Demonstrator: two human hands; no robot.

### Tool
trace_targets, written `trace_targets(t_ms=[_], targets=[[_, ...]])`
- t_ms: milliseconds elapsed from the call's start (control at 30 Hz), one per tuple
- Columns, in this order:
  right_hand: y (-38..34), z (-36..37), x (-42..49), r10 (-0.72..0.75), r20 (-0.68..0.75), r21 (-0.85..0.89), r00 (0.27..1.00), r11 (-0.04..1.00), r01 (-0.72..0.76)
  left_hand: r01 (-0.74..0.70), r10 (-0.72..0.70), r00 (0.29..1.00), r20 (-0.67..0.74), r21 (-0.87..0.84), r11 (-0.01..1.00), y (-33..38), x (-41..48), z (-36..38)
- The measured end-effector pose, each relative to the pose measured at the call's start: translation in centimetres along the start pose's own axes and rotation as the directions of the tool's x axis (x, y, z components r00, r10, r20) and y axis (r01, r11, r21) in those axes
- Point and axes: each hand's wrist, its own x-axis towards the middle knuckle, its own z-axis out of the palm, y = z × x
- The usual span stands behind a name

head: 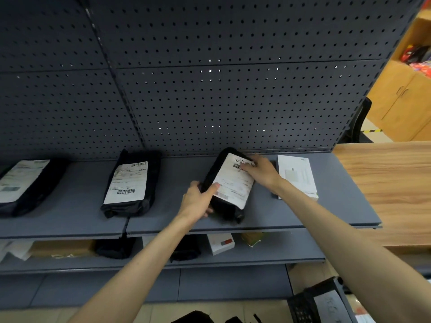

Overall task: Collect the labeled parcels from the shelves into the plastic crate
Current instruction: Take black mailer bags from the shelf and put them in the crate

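A black parcel with a white shipping label (229,183) sits tilted on the grey shelf (256,220). My left hand (198,201) grips its near left edge, thumb on the label. My right hand (261,170) holds its far right corner, fingers over the barcode. Two more black labeled parcels lie to the left, one at mid shelf (130,183) and one at the left edge (25,183). A white flat envelope (297,176) lies just right of my right hand. The dark plastic crate (312,301) stands on the floor at the lower right, partly cut off.
A dark pegboard (210,89) backs the shelves. The lower shelf (268,255) carries a brown box, dark bags and a small white box (220,245). A wooden counter (384,178) abuts the shelf on the right, with wooden cabinets beyond.
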Motion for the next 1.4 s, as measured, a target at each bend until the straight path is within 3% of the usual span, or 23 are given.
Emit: trace_targets(t_ms=[167,333,433,500,567,667,767,867,1100,1267,1400], targets=[[2.5,-0.1,-3.4,0.080,-0.099,0.054,0.992,0.996,-0.074,-0.046,0.042,0.998,-0.042,-0.109,0.993,0.6,2.9,-0.7],[3.2,-0.1,-4.3,0.130,-0.136,0.032,0.982,0.991,-0.126,-0.073,0.073,0.997,-0.004,-0.088,0.993,0.6,3.8,-1.0],[2.5,-1.6,-2.8,0.067,-0.288,-0.099,0.955,0.990,-0.099,-0.076,0.079,0.992,-0.101,0.040,0.996,0.2,2.9,-1.4],[1.7,-2.1,-1.5,-0.027,-0.318,-0.186,0.948,0.982,-0.034,-0.055,0.075,0.978,-0.195,0.106,0.993,-0.1,1.6,-1.9],[0.7,-2.2,-0.4,-0.120,-0.239,-0.257,0.964,0.965,0.056,-0.035,0.074,0.972,-0.225,0.174,0.984,-0.5,0.1,-2.1],[-1.2,-1.7,0.7,-0.182,-0.039,-0.326,0.983,0.932,0.160,-0.024,0.065,0.986,-0.154,0.255,0.967,-1.2,-1.6,-1.7],[-1.9,-0.8,1.3,-0.154,0.108,-0.364,0.982,0.913,0.184,-0.042,0.052,0.998,-0.045,0.195,0.980,-1.6,-1.9,-0.8],[-1.7,-0.4,1.3,-0.132,0.129,-0.397,0.983,0.901,0.173,-0.055,0.054,0.998,0.008,0.076,0.996,-1.0,-1.1,-0.3],[1.1,-0.2,-1.6,0.025,0.162,-0.158,0.986,0.987,0.001,-0.051,0.056,0.998,0.034,-0.135,0.990,-0.1,2.2,0.5],[2.6,1.6,-4.0,0.051,0.108,-0.022,0.993,0.999,-0.049,-0.013,0.020,0.998,0.057,-0.123,0.992,-0.7,2.5,1.5],[1.4,1.6,-4.3,0.033,0.068,0.035,0.997,0.999,-0.035,-0.092,0.111,0.991,0.074,-0.220,0.971,0.2,2.0,1.1]])
